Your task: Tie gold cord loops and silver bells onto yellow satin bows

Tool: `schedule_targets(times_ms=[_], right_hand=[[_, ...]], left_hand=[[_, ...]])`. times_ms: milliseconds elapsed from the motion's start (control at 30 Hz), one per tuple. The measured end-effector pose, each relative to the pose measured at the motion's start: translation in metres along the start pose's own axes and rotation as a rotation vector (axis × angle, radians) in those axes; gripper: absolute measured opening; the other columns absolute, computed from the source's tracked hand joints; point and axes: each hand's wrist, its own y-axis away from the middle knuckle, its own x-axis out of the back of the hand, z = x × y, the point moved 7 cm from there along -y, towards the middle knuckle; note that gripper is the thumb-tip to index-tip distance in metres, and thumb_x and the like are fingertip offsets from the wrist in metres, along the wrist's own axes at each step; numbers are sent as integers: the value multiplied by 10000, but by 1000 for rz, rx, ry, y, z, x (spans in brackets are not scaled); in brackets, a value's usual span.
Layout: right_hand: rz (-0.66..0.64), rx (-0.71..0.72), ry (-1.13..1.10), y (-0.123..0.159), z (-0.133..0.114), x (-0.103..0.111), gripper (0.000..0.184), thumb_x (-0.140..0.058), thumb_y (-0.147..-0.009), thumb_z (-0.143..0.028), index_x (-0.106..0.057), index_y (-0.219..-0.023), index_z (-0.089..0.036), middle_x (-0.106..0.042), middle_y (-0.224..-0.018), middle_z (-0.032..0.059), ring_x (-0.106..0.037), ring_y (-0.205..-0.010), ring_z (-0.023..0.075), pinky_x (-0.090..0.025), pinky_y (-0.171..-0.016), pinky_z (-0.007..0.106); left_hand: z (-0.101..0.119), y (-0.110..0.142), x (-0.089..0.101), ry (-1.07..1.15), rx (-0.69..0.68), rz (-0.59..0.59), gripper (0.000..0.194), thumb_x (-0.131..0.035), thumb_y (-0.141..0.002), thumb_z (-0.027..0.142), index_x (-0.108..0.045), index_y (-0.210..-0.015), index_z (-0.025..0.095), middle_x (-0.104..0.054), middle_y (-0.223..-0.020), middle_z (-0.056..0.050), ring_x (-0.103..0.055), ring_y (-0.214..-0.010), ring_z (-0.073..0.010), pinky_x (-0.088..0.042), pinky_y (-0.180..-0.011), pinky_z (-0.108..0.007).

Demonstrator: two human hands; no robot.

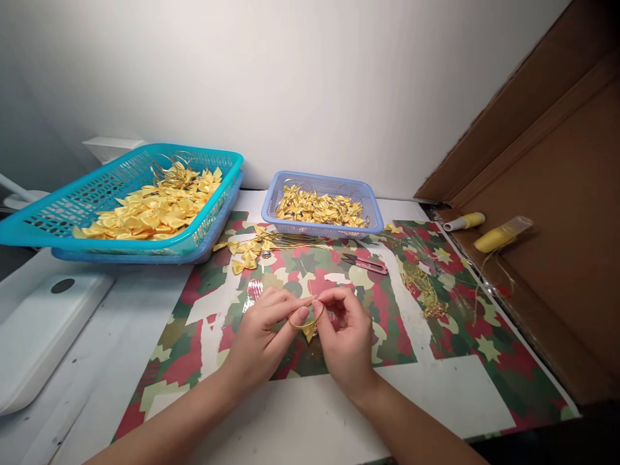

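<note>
**Fingertips meet on a gold loop (299, 327) above a patterned sheet (397, 342)**

The left hand (261, 326) and the right hand (346, 329) are together over the near middle of the bench (130, 323), thumbs and forefingers pinching the thin gold loop at its top. A small yellow bow (309, 334) shows at the loop's lower edge, between the two thumbs and partly covered by the right one; whether it is fastened to the loop cannot be told.

Beyond the hands, pink-handled snips (372, 265) lie on the sheet, blades to the left. Farther left are several loose bows (248, 256) beside a spread of gold cords (300, 241). A periwinkle basket (314, 228) filled with bows stands behind them, near the wall. At far left, a teal basket (219, 199) holding more bows and some gold rings sits on a blue basket (130, 257), with a white case (53, 323) in front. On the right are a tangle of gold strands (426, 294) and two tubes (501, 235) with yellow thread beside brown cardboard (557, 161).
</note>
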Motion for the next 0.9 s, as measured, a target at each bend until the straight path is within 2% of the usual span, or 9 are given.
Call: schedule_targets(times_ms=[167, 267, 433, 633, 900], right_hand=[[-9, 12, 16, 0, -1, -1, 36, -556, -860, -217, -561, -826, -204, -617, -760, 23, -585, -670, 136, -480, -570, 250], [-30, 30, 55, 0, -3, 0, 25, -565, -850, -222, -557, -833, -206, -610, -756, 18, -558, -619, 125, -465, -539, 247], [-153, 203, 252, -1, -16, -4, 38, -571, -837, -235, -549, -835, -203, -595, -726, 15, -554, -650, 144, -454, -581, 260], [-293, 311, 412, -2, -21, -10, 127, -465, -870, -171, -580, -823, -196, -631, -712, 22, -539, -642, 146, -402, -597, 267], [-344, 200, 272, -6, -16, -7, 206, -491, -856, -216, -530, -654, -206, -529, -562, -24, -454, -520, 108, -339, -504, 233]], left_hand=[[1, -1, 0, -32, -25, 22, 238, -517, -931, 288, -731, -1033, 270, -616, -696, -11, -512, -724, -166, -425, -630, -269], [1, -1, 3, -34, -33, 74, 234, -515, -930, 285, -738, -993, 255, -611, -674, -10, -518, -685, -160, -421, -609, -272], [3, 1, 8, -66, -77, 130, 192, -545, -912, 240, -729, -966, 236, -629, -691, -4, -522, -691, -155, -418, -635, -277], [8, -2, 4, -119, -102, 29, 230, -505, -930, 256, -733, -950, 242, -610, -665, -1, -490, -647, -150, -396, -598, -274], [3, -3, -1, -87, -58, -73, 266, -482, -947, 323, -739, -925, 258, -575, -628, 4, -479, -635, -145, -386, -578, -260]])
